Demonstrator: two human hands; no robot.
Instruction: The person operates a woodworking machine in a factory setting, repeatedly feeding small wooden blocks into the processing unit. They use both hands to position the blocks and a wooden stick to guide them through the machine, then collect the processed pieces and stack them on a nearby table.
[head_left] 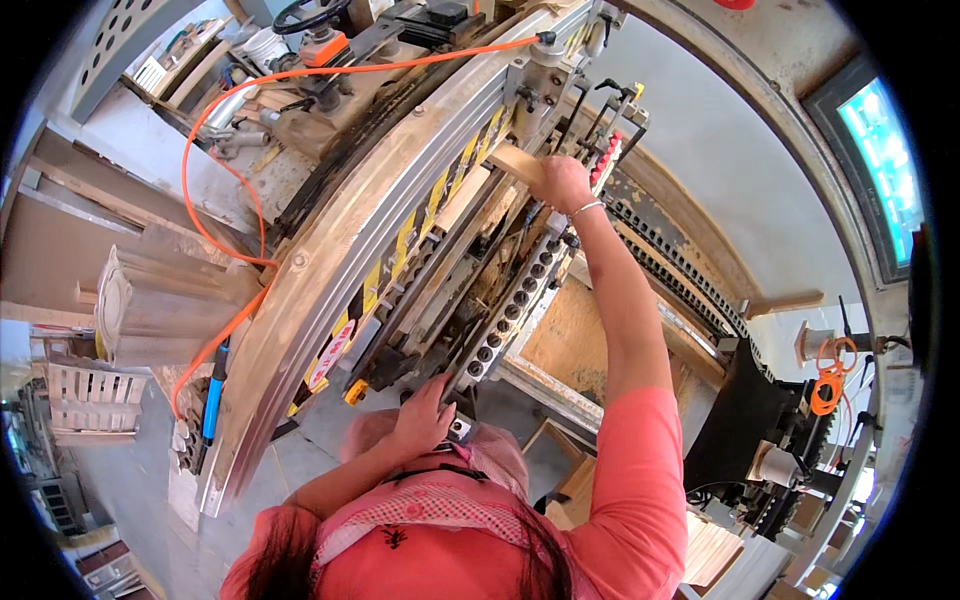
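Closest below, the left hand (pixel 425 412) rests with fingers loosely spread on the near end of the drilling machine (pixel 400 250), beside the long row of drill sockets (pixel 515 305). Farther up, the right hand (pixel 562 183) reaches out, its fingers closed around a small wooden block (pixel 515 160), held against the machine's upper rail. An orange air hose (pixel 215 190) loops at left.

**Counts by kind**

Two hands: left hand (pixel 425 412), right hand (pixel 563 183). One wooden piece (pixel 516 161) in the right hand. One orange hose (pixel 215 130). One blue-handled tool (pixel 213 392). One black handwheel (pixel 312 14). One bracelet (pixel 588 208). One screen (pixel 885 165).
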